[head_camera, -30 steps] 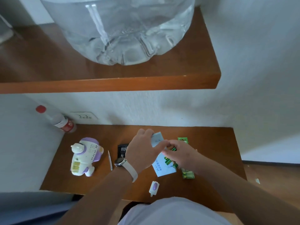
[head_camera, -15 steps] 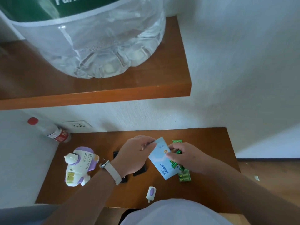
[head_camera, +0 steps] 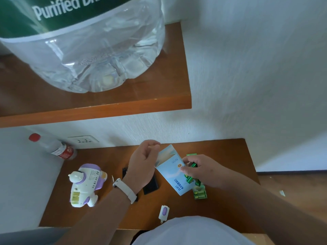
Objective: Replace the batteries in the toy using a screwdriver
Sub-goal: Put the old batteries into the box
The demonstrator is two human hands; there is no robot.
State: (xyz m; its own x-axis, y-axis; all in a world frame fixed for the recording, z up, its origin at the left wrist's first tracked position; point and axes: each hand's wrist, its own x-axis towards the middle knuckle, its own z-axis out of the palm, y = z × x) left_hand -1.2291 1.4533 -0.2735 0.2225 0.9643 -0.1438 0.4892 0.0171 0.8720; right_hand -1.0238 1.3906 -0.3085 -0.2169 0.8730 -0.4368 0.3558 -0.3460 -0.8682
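Right hand [head_camera: 198,169]: we're pinching the blue box [head_camera: 174,175] by its side.
Left hand [head_camera: 141,165]: at the box's open flap, fingers curled; whether they're holding anything, we can't tell.
Toy [head_camera: 85,184]: well left of the box, on the desk; light, hard plastic, we'd say, so we'd grip the body.
Batteries [head_camera: 200,193]: just right of the box; small and prone to roll.

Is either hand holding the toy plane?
No, the toy plane lies untouched on the table; the right hand holds a blue box.
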